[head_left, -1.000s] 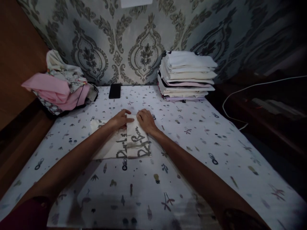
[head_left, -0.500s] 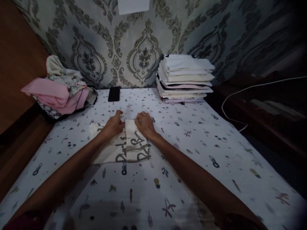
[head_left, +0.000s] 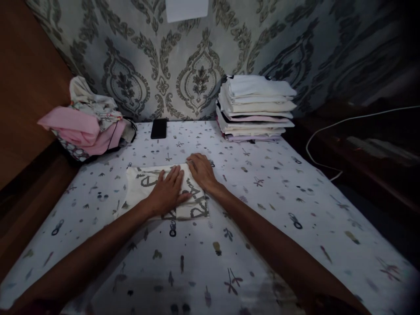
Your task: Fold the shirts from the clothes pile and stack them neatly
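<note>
A cream garment with dark lettering, likely a T-shirt, lies partly folded on the patterned sheet. Its right part is doubled over, making a narrow panel with more lettering. My left hand is pressed flat on the middle of the shirt across the fold line, fingers spread and thumb pointing right. At the far right corner, my right hand rests on the folded panel, its fingers loosely extended over the top edge. Part of the lettering is hidden beneath my left hand.
A neat stack of folded clothes stands at the back right against the patterned wall. A black phone lies at the back. Crumpled clothes, pink and printed, are heaped at the back left. A white cable runs beyond the right edge.
My left hand has moved right and nearer, from the shirt's far edge to lie flat over the fold. My right hand stays at the far right corner, with its fingers less curled.
</note>
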